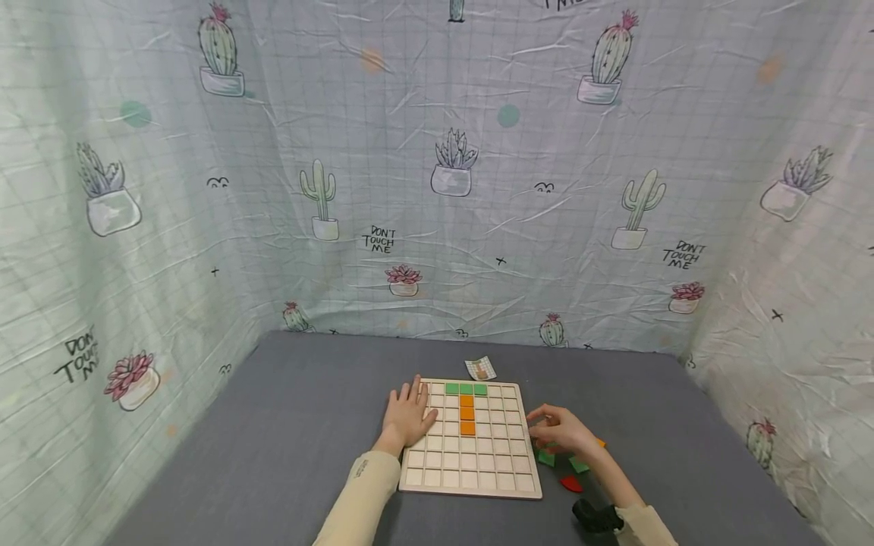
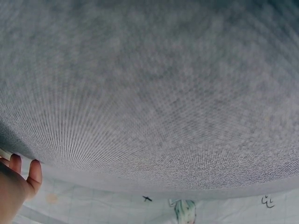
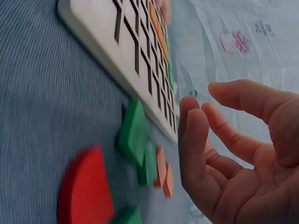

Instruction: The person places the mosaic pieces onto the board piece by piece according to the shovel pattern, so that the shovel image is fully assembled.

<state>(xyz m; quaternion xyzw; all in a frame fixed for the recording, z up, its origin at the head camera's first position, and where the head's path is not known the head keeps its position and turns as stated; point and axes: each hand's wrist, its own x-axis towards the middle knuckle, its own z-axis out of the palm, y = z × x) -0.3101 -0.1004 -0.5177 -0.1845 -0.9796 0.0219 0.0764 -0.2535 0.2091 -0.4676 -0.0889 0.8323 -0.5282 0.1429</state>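
Note:
A pale wooden grid board point(image 1: 471, 494) lies on the dark table. Along its top row sit several green squares point(image 1: 466, 389), with orange squares point(image 1: 467, 414) in a column below them. My left hand point(image 1: 407, 417) rests on the board's left edge, fingers stretched out. Beside the right edge hovers my right hand point(image 1: 561, 430), fingers bent. The right wrist view shows that hand point(image 3: 243, 163) with thumb and fingers apart and nothing between them. Near it lie green pieces point(image 3: 134, 133), small orange pieces point(image 3: 161, 167) and a red rounded piece point(image 3: 86, 189).
A small printed card point(image 1: 481, 368) lies behind the board. The right forearm passes over loose pieces and partly hides them. A black band point(image 1: 595, 517) is around the right wrist. Cactus-print sheeting point(image 1: 451, 288) hangs behind the table and at both sides.

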